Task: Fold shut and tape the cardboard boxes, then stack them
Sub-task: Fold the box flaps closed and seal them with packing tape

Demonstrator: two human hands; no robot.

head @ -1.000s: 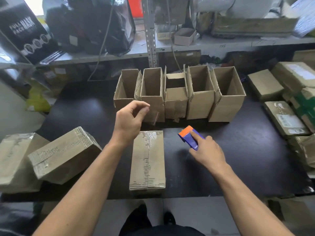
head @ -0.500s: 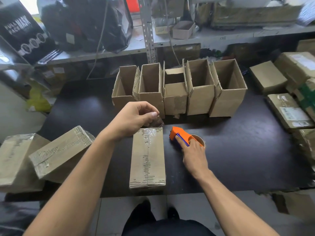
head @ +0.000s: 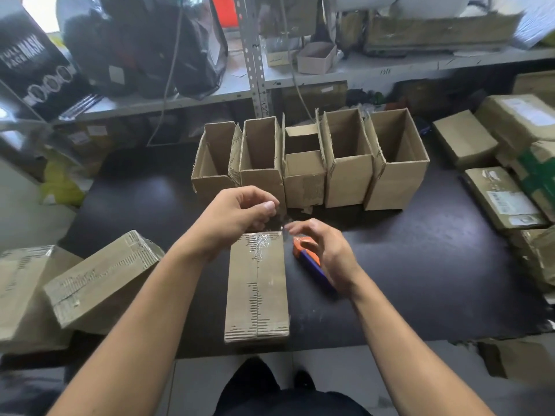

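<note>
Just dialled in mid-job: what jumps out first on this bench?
A row of five open-topped brown cardboard boxes stands at the back of the black table. In front, a flat taped-shut cardboard box lies lengthwise between the arms, the left hand pinching a clear tape strip above its far end. The right hand hovers over the orange-and-blue tape dispenser lying beside the box.

Cluttered grey metal shelving [head: 345, 76] behind

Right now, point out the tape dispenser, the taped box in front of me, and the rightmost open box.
tape dispenser [head: 301, 246]: head view, on its orange front end.
taped box [head: 256, 291]: head view, on its top seam.
rightmost open box [head: 398, 183]: head view, on its front wall.
</note>
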